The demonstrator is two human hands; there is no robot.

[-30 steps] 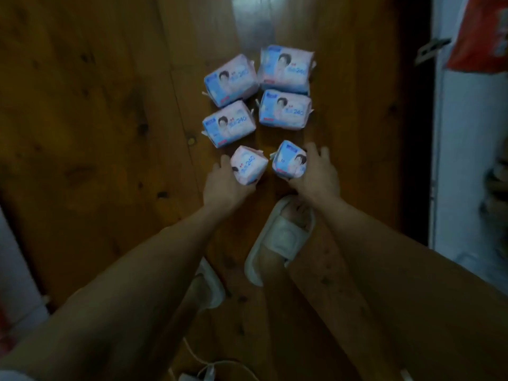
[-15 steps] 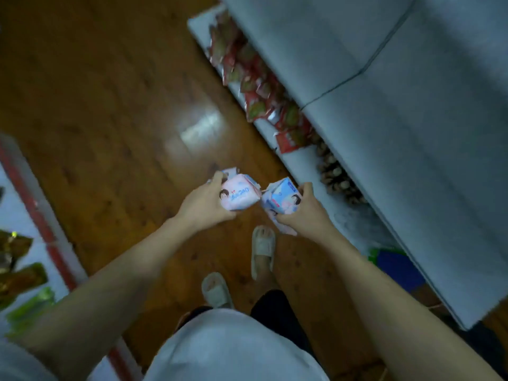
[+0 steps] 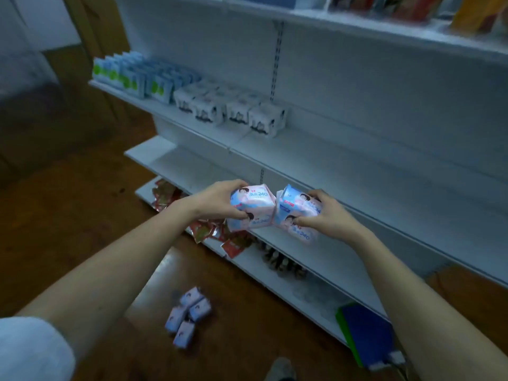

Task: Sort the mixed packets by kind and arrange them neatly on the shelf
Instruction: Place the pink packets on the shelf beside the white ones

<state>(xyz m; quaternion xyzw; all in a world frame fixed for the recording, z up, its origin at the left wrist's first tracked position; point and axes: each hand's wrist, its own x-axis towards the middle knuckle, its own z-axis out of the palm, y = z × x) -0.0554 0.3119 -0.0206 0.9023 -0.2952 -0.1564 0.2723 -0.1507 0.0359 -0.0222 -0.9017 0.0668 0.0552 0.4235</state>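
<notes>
1. Principally, a white metal shelving unit (image 3: 316, 149) filled the right of the view. Its middle shelf carried a row of blue-and-green boxed packs (image 3: 132, 75) at the far left and a row of white packs with dark print (image 3: 233, 111) just beside them; the stretch to their right lay bare.
2. Dark polished wooden floor (image 3: 68, 221), below and to the left.
3. Loose heap of red foil sachets (image 3: 209, 229) on the lowest shelf, beside a cluster of brown cone-like items (image 3: 280, 262).
4. Four pink-and-blue soft plastic packets (image 3: 187, 314) lay huddled on the floor, well apart from the shelf.
5. Left hand (image 3: 220, 202): fingers curled over the top and thumb underneath, clamping a stack of two pink-and-blue "240" packets (image 3: 251, 209).
6. Right hand (image 3: 321, 213): fingers wrapped round a second stack of two like packets (image 3: 297, 213). Both stacks were held at the front edge of a lower shelf and touched each other.
7. Handling judgement: the packets looked light, soft and compressible, their film wrap probably slippery. Stacked pairs could slide apart, so gripping top and bottom across the flat faces seemed soundest, with no need to squeeze hard.
</notes>
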